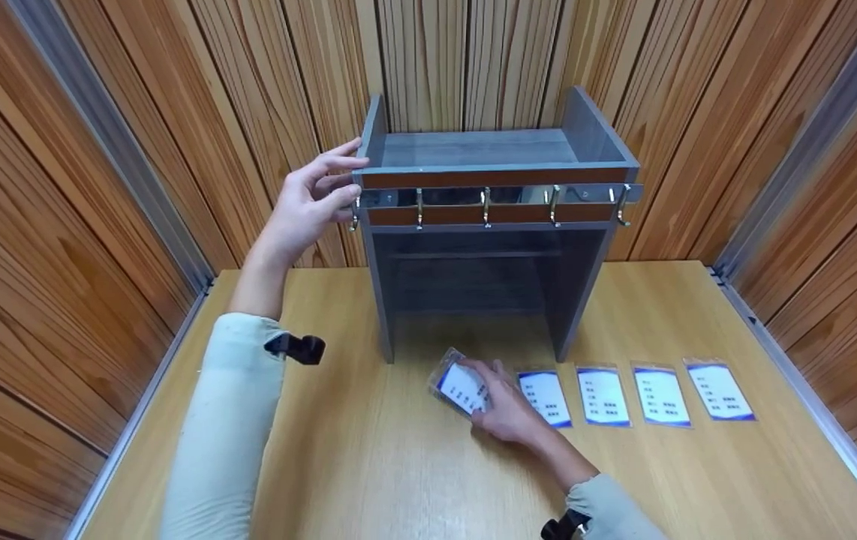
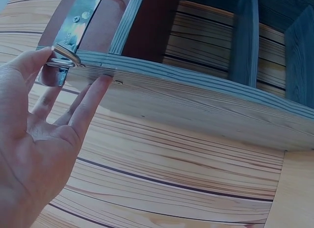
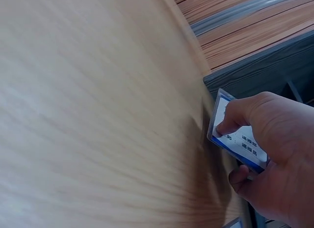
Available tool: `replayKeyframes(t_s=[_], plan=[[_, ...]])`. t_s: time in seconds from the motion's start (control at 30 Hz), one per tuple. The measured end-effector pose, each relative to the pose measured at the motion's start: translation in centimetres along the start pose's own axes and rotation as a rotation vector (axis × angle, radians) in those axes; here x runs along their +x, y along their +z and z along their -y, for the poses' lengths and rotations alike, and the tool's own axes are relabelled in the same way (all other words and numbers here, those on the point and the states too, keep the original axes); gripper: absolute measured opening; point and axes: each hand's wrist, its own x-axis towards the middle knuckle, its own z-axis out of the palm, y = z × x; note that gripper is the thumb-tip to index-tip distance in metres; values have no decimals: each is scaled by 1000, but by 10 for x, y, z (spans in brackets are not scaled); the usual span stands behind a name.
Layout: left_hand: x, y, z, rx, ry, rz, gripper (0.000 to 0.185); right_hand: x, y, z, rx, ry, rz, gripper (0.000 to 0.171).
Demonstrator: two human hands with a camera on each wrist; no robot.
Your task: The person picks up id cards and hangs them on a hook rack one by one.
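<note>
Head view: bright, diffuse light; small print on the cards (image 1: 602, 397) beside the right hand (image 1: 502, 405) — blurred. Right wrist view: pale glare on the surface (image 3: 88, 115) — soft shadow beside the hand.

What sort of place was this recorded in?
Probably a purpose-built work booth: wood-patterned walls enclose the tabletop on three sides, metal strips line the corners, and a hooked shelf unit stands near the back.

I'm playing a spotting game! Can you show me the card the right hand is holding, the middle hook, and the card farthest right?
Held card (image 1: 460, 385), head view: on its printed face.
Middle hook (image 1: 486, 208), head view: on its stem.
Farthest-right card (image 1: 720, 391), head view: on its white middle.
</note>
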Motion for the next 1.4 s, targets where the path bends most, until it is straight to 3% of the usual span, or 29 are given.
replayKeyframes(t_s=[0.2,0.47,0.8,1.0,1.4], plan=[[0,-1,1,4,0,4,43,0,-3,8,0,6,-20,84],[-3,-4,1,-21,5,-1,41,8,-1,17,-51,-170,-124,88],[-1,-5,-1,4,2,1,42,8,-2,29,-35,-239,-175,83],[0,-4,-1,-1,-5,2,42,7,-1,32,-33,-326,-219,83],[2,-5,-4,-1,-12,21,41,12,-7,55,-105,-444,-319,75]])
